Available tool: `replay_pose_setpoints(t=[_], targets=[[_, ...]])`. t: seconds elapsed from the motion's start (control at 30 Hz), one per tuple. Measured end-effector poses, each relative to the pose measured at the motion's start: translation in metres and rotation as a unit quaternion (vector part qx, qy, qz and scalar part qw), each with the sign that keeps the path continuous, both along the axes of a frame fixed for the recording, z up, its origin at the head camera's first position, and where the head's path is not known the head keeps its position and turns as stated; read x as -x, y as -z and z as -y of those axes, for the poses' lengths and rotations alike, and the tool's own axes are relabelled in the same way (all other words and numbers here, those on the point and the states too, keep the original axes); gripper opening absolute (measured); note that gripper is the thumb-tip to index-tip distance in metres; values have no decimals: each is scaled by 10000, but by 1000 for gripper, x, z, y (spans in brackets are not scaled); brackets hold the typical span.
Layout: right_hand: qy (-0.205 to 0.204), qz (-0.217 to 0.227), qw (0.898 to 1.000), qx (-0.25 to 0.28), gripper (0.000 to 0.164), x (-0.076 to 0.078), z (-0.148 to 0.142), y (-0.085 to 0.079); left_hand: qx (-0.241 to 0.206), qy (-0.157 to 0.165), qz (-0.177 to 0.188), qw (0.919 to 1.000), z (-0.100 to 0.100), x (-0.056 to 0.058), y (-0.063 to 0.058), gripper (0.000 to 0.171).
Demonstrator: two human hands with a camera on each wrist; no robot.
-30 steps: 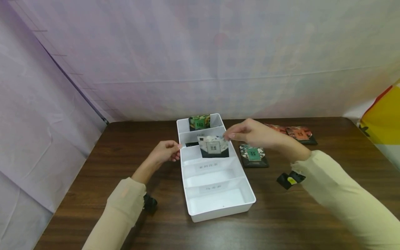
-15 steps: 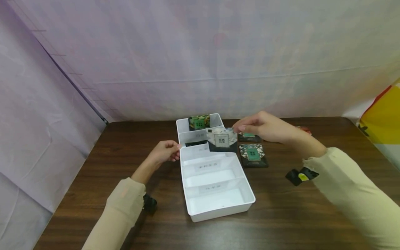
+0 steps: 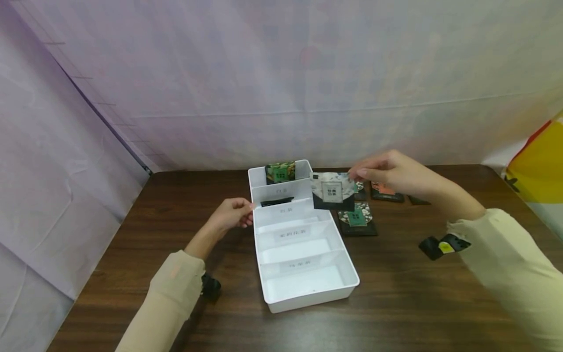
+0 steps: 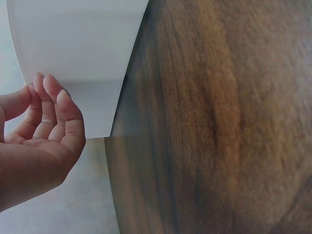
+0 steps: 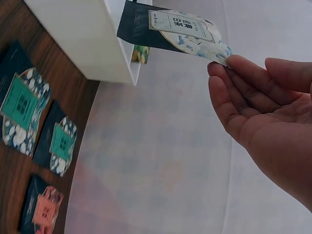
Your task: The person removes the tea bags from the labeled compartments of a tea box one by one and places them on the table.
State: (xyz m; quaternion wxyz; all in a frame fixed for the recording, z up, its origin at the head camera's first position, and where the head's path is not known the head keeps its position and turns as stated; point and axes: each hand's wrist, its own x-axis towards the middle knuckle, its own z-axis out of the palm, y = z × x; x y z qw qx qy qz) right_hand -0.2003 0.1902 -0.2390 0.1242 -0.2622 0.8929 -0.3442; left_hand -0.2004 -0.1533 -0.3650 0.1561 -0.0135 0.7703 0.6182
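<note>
My right hand (image 3: 382, 170) pinches a white-and-black tea sachet (image 3: 333, 193) by its top corner and holds it up over the right rim of a white divided tray (image 3: 310, 299). The right wrist view shows the sachet (image 5: 180, 30) between the thumb and fingertips of that hand (image 5: 273, 109). Over on the tray's left side, my left hand (image 3: 229, 214) grips the rim between thumb and fingers, seen also in the left wrist view against the white wall (image 4: 78, 39). A green sachet (image 3: 281, 172) stands in the far compartment; a dark packet edge (image 3: 276, 201) shows in the second.
Right of the tray, teal-labelled sachets (image 3: 357, 218) and red-labelled ones (image 3: 387, 191) lie on the brown wooden table (image 3: 396, 303), partly hidden by the right hand. Pale cloth (image 3: 281, 88) hangs behind the table, and something yellow (image 3: 536, 166) hangs at far right.
My right hand has lifted the white-and-black sachet up and to the right, from above the tray's second and third compartments to over its right rim. The left hand and tray stay still.
</note>
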Motion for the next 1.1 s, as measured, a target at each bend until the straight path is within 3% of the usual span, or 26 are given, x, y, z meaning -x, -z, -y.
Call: replay_pose_setpoints(t=[0.27, 0.47, 0.6, 0.83, 1.1], targets=[[511, 88, 9986, -77, 35, 1, -26, 4, -27, 0, 7, 10000, 0, 0, 0, 15], [936, 431, 9947, 43, 39, 2, -46, 9, -44, 7, 23, 10000, 0, 1, 0, 15], [999, 713, 9924, 31, 39, 4, -60, 11, -61, 6, 15, 10000, 0, 2, 0, 15], [809, 217, 9946, -612, 37, 4, -87, 23, -168, 75, -108, 9998, 0, 3, 2, 16], [1055, 460, 9896, -865, 41, 0, -114, 41, -110, 53, -82, 9999, 0, 3, 2, 15]])
